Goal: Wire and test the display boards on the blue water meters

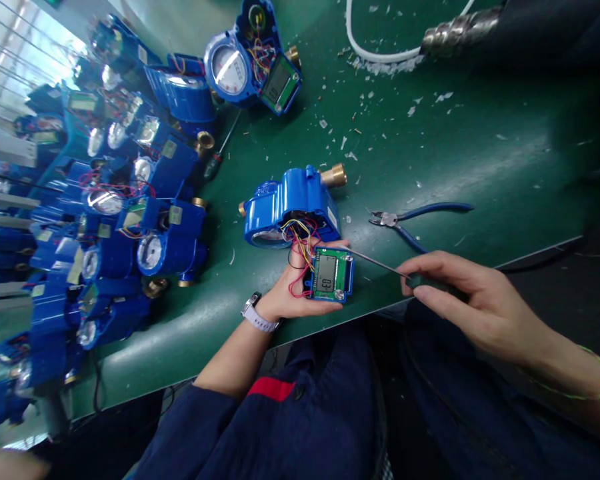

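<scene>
My left hand is closed around a small circuit board with a display in a blue frame, held face up near the table's front edge. Red, yellow and black wires run from it into the open housing of a blue water meter, which lies on its side with a brass fitting pointing away. My right hand grips a screwdriver by its dark handle. Its thin shaft points left, and the tip is at the board's upper right corner; whether it touches a screw I cannot tell.
Blue-handled pliers lie right of the meter. A second opened meter stands at the back, another screwdriver near it. Many blue meters crowd the left. White scraps and a white cable lie at the back of the green table.
</scene>
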The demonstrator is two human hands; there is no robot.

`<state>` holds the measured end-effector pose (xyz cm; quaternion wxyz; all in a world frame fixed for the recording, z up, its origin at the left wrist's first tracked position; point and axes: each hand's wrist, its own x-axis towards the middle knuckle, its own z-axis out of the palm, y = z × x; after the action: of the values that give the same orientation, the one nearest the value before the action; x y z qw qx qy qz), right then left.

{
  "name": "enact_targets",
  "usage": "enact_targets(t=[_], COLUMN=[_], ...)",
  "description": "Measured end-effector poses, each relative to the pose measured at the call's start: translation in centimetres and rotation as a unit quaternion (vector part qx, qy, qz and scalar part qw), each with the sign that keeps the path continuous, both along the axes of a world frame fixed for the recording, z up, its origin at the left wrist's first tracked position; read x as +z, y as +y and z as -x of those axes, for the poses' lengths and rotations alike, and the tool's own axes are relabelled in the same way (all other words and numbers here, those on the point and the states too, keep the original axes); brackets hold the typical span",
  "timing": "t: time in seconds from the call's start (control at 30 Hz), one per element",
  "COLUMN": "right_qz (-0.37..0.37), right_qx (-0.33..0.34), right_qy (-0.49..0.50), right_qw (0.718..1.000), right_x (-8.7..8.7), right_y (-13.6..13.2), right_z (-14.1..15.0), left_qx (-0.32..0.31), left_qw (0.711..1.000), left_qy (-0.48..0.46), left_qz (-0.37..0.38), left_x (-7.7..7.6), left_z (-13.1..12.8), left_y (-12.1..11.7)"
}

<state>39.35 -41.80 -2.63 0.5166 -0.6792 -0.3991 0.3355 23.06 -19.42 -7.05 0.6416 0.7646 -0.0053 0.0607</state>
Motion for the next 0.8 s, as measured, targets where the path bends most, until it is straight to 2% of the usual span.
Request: enact_targets(t=[0.2,0.33,0.57,0.8], right_qz=[0.012,-0.010,-0.003,0.035], right_qx=[0.082,0.105,0.146,0.194], right_qy=[-0.119,-0.171,-0.153,-0.090], right_qw=[0.989,0.980,0.977,0.976], right_x=[1.5,2.0,2.0,1.6], right_y=[-2.0,-2.0,-1.3,-1.2], right_z=[-1.0,-1.0,-0.2,-0.3], left_qx=[-0.013,-0.012,-0.029,-0.037], left_qw=[0.999,1.000,0.999,0.996], left_qy=[0.031,-0.001,0.013,-0.010], left_qz=[-0.005,-0.018,-0.039,-0.084], left_x=[0.0,-0.1,0.8,0.6], left_z=[0.0,0.0,0.0,0.3], left_y=[0.1,0.5,0.5,0.3])
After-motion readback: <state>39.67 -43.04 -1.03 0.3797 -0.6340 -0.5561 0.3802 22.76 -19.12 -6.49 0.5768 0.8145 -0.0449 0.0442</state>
